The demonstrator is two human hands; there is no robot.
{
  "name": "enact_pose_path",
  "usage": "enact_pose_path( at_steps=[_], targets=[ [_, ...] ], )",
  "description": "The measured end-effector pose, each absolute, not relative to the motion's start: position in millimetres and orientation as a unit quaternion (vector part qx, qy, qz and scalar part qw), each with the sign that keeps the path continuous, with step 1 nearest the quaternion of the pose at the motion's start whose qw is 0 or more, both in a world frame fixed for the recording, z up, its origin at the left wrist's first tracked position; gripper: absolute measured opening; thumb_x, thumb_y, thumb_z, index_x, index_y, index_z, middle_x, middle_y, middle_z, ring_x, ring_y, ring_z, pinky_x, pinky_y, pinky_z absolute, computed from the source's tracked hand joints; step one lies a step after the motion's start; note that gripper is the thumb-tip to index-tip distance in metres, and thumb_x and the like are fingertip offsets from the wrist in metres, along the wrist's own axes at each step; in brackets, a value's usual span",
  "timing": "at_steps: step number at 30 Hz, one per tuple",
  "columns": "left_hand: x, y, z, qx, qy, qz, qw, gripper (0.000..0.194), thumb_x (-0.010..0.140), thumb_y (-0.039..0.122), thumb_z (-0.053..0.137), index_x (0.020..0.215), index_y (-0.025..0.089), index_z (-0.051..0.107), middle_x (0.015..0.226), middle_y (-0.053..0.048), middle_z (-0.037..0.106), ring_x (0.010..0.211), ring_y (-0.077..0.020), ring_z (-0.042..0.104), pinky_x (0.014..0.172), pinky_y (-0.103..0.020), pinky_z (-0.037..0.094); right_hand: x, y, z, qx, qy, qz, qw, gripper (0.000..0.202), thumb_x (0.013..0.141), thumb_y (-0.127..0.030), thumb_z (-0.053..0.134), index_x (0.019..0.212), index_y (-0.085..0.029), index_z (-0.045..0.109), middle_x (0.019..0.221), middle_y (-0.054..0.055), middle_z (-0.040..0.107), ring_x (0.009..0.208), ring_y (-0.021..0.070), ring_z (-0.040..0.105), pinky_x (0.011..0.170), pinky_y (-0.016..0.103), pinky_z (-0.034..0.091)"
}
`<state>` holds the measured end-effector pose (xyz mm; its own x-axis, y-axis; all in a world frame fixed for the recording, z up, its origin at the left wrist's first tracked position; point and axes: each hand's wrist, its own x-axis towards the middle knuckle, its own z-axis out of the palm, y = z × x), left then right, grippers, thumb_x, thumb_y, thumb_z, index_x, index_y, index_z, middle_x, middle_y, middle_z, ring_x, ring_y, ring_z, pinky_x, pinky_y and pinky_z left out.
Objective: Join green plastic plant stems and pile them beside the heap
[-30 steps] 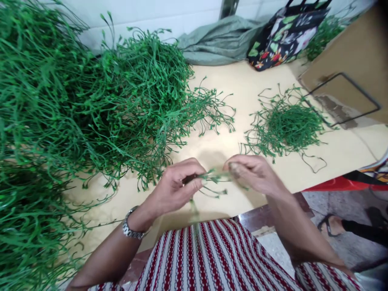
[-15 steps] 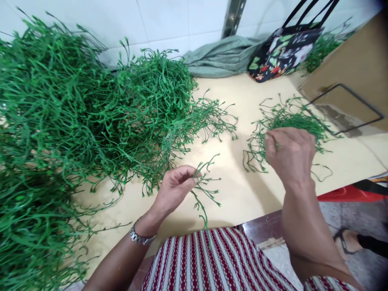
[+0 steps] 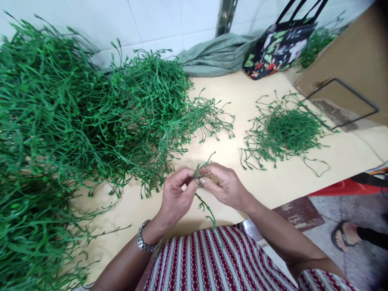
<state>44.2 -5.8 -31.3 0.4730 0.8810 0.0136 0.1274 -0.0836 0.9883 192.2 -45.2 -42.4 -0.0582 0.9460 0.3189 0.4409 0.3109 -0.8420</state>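
Note:
Between my two hands, close to the table's front edge, is a thin green artificial plant stem (image 3: 210, 211) with short side sprigs. My left hand (image 3: 178, 194) pinches it between thumb and fingers. From the right, my right hand (image 3: 226, 186) meets it, thumb and fingertips closed on the sprigs at the same spot; the fingers partly hide what they grip. The stem's lower end hangs over my striped top. Right of my hands lies a small heap of green sprigs (image 3: 292, 129). A much larger pile of green stems (image 3: 100, 109) spreads on the left.
A grey-green cloth (image 3: 218, 56) and a floral bag (image 3: 279, 50) lie along the tiled wall. A cardboard box (image 3: 348, 72) with a black wire frame (image 3: 362, 93) stands at the right. Below the table, a person's sandalled foot (image 3: 345, 236) rests on the floor.
My right hand has come from above the small heap at the right to the stem, where it now touches my left hand. My left hand keeps its pinch.

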Motion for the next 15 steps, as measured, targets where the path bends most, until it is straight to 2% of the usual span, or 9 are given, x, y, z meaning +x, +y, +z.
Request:
enact_pose_path(
  at_steps=[4, 8, 11, 15],
  targets=[
    [44.7, -6.8, -29.7, 0.651, 0.394, 0.329, 0.559, 0.006, 0.074, 0.018, 0.054, 0.069, 0.016, 0.056, 0.065, 0.0, 0.05, 0.062, -0.0112, 0.044, 0.057, -0.023, 0.036, 191.7, -47.2, -43.5, -0.517, -0.709, 0.197, 0.437, 0.013, 0.088, -0.02, 0.045, 0.087, -0.015, 0.057, 0.075, 0.006, 0.058, 0.072, 0.015, 0.053, 0.064, 0.028, 0.046],
    [44.3, -4.6, -22.9, 0.653, 0.417, 0.284, 0.566, 0.013, 0.073, 0.016, 0.051, 0.06, 0.015, 0.049, 0.055, 0.004, 0.038, 0.053, -0.0085, 0.033, 0.05, -0.021, 0.028, 193.9, -47.4, -45.5, -0.513, -0.773, 0.051, 0.37, 0.018, 0.087, -0.015, 0.044, 0.076, -0.013, 0.058, 0.068, 0.007, 0.056, 0.067, 0.0169, 0.047, 0.063, 0.031, 0.041],
    [41.1, 2.3, -18.9, 0.661, 0.397, 0.212, 0.601, 0.021, 0.074, 0.023, 0.054, 0.056, 0.015, 0.045, 0.052, 0.005, 0.03, 0.051, -0.0074, 0.027, 0.047, -0.021, 0.022, 197.1, -48.3, -42.3, -0.491, -0.813, -0.005, 0.314, 0.02, 0.086, -0.014, 0.045, 0.07, -0.015, 0.057, 0.066, 0.005, 0.055, 0.067, 0.0163, 0.047, 0.065, 0.031, 0.038],
    [35.3, 10.9, -23.5, 0.631, 0.341, 0.13, 0.685, 0.034, 0.072, 0.035, 0.06, 0.051, 0.015, 0.042, 0.051, 0.005, 0.027, 0.05, -0.0069, 0.024, 0.048, -0.023, 0.018, 200.8, -49.4, -35.3, -0.456, -0.847, -0.031, 0.27, 0.023, 0.087, -0.01, 0.041, 0.068, -0.016, 0.054, 0.066, 0.003, 0.056, 0.067, 0.015, 0.048, 0.069, 0.031, 0.037]
  ],
)
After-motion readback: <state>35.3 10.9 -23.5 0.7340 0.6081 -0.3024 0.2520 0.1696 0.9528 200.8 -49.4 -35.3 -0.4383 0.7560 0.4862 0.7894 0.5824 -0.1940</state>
